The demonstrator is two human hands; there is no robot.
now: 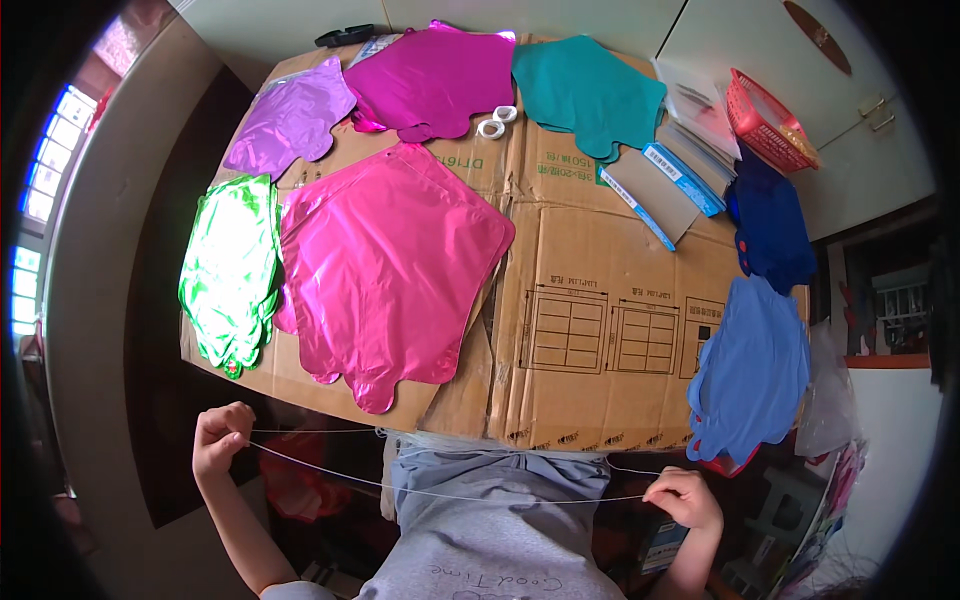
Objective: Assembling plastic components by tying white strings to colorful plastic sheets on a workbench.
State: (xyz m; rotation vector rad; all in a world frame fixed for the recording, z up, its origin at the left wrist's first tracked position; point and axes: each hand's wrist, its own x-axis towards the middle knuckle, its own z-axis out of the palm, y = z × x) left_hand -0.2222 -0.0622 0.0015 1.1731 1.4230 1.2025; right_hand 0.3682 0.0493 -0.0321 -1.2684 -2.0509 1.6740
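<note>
I see flattened brown cardboard sheets (590, 260) covering the counter, white cabinet doors (780, 60) behind it, bright windows (40, 190) at far left. Foil balloons lie flat on the cardboard: big pink one (385, 265) centre, crinkled green one (230, 265) beside it, purple (290, 120), magenta (435, 80), teal (590, 90), two blue (750, 365) at right. Red plastic basket (770, 120) sits top right. Left hand (220, 438) and right hand (685, 495) each pinch a thin clear string (450, 494), stretched between them below the counter edge.
</note>
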